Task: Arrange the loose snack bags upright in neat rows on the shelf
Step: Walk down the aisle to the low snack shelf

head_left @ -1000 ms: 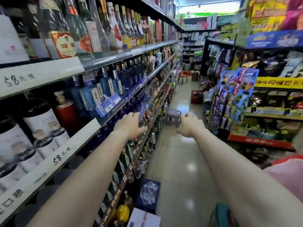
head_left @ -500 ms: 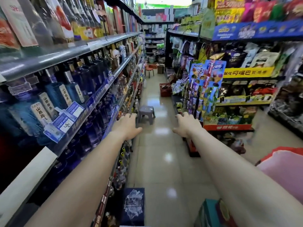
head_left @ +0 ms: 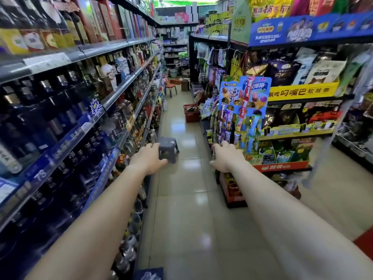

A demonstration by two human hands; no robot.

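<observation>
Left hand point(head_left: 148, 158), 11 o'clock: loosely spread, empty. Right hand point(head_left: 226, 156), 1 o'clock: fingers curled, empty. Snack bags point(head_left: 282, 72), 2 o'clock, shelved.

Glossy tiled floor point(head_left: 187, 199), grey plastic stool point(head_left: 168, 147), shiny foil snack bags point(head_left: 282, 71), glass bottles point(head_left: 50, 118).

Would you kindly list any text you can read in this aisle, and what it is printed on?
"叼嘴巴": yellow shelf banner, among other characters.
"78": blue price strip on the bottle shelf, blurred, so unsure.
Snack bags, bottle labels, hanging display card and top blue banner: print too blurred.
</observation>
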